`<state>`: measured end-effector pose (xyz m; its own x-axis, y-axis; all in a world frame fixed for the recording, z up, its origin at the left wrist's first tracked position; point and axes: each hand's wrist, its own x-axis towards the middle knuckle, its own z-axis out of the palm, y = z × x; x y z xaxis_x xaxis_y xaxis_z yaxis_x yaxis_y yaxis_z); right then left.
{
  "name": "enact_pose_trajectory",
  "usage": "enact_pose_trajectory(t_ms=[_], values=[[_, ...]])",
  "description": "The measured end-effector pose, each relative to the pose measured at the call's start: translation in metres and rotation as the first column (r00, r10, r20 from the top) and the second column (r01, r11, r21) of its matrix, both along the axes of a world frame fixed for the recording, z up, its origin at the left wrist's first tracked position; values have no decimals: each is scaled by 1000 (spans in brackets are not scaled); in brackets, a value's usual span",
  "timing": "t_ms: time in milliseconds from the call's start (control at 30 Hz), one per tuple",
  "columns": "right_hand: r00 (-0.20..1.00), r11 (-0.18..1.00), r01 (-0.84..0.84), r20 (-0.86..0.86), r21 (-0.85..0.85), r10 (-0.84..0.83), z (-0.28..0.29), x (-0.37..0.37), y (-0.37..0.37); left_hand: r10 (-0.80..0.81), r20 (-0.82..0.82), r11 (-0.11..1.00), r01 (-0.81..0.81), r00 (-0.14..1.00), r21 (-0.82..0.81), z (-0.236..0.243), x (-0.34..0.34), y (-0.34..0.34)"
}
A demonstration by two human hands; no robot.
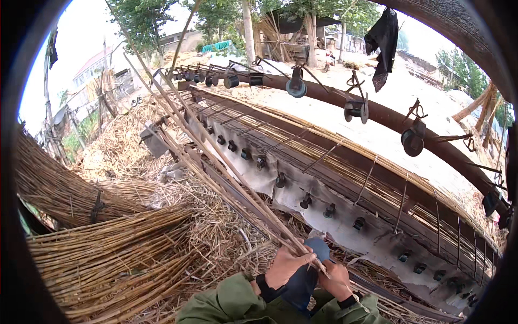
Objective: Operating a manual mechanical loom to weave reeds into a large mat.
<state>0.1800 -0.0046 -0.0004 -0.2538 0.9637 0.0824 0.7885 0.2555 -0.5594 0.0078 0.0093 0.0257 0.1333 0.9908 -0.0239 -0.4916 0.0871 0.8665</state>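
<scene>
Below the rusty pipe: left hand conceals part of the stalks; right hand fingertips partly hidden. Left of pipe: reed bundle cut off by rim. Pipe's far end: spools too small to detail.

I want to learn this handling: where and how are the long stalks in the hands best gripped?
Probably near the lower ends of the long stalks, coming from the person's own side. There they draw close together, and the left hand grips them; farther up they spread apart and slant away to the upper left.
</scene>
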Motion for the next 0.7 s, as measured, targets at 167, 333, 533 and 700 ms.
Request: enact_pose_trajectory(t_ms=[167, 333, 533, 700], values=[[987, 996, 57, 152, -71, -46, -20, 7, -18, 143, 15, 982, -140, 990, -124, -47, 14, -4], [999, 998, 40, 17, -51, -39, -7, 42, -41, 9, 187, 997, 7, 982, -82, -61, 29, -6], [979, 988, 122, -176, 91, -104, -6, 41, -52, 42, 305, 990, 1, 951, -142, -63, 43, -20], [928, 980, 146, -361, 139, -87, -30, 20, -50, 13, 565, 973, 119, 825, -197, -66, 52, -39]])
